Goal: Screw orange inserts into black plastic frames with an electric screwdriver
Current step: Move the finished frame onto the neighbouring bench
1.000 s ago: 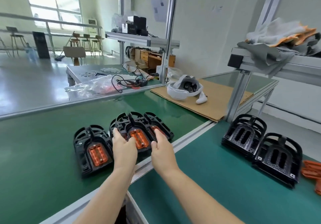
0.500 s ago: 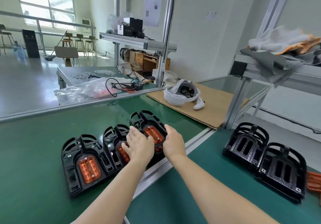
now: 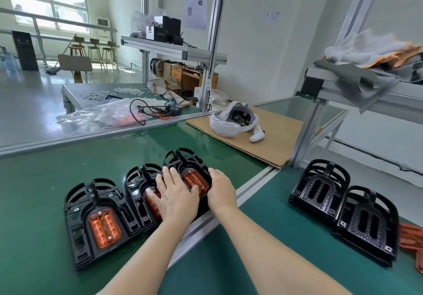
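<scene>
Frames [image 3: 186, 173] farther left, under left hand [image 3: 175, 196]

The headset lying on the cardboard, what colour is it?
White, with a dark inner face; the headset sits on the brown cardboard, seen in the head view.

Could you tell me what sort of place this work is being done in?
Most likely a small factory assembly line. Green-matted benches on aluminium framing hold rows of identical black frames, some fitted with orange inserts, and work gloves lie on the shelf.
</scene>
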The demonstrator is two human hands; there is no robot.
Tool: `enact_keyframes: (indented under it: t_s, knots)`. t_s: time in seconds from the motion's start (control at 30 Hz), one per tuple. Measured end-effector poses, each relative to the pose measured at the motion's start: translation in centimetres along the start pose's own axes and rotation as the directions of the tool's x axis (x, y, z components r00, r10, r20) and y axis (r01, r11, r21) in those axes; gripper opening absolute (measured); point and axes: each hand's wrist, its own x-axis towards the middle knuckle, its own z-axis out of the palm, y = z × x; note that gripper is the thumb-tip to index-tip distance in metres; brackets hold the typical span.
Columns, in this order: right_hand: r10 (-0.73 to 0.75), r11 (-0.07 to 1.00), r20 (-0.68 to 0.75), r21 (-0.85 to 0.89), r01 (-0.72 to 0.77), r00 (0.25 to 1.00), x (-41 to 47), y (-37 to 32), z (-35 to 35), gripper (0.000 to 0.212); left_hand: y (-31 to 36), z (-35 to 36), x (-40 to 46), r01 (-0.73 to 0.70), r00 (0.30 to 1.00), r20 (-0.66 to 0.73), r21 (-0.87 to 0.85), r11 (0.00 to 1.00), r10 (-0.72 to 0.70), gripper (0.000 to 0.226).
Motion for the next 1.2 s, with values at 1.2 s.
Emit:
enact_keyframes:
  t_s: [1.2]
  knots:
    - [0.299, 0.918, -0.245, -0.190, -0.349, 0.922, -6.1, 12.0, -7.8, 0.058, 12.2, 5.7, -7.3, -0.527, 0.830, 0.119, -0.149, 0.837, 0.544, 0.060]
